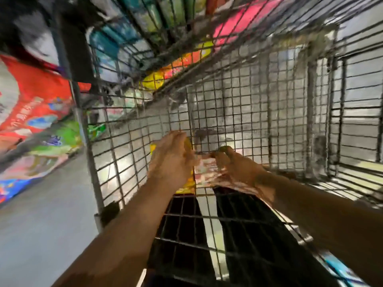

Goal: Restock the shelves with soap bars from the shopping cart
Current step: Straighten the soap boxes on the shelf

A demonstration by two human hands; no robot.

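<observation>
Here, in the head view, both hands reach into the shopping cart [228, 96]; the left hand [172, 160] curls round a yellow soap pack [186, 184], long axis running away from it; just beside, the right hand [234, 168] grips a pink soap pack [207, 169] lying between the two hands; blur hides the fingertips.

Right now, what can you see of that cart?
The cart is a grey metal wire basket. Its walls and bottom are grids of thin bars, with pale ground showing through. The picture is blurred. The left hand and right hand reach inside it and seem to hold a yellow and pink packet above its bottom.
</observation>
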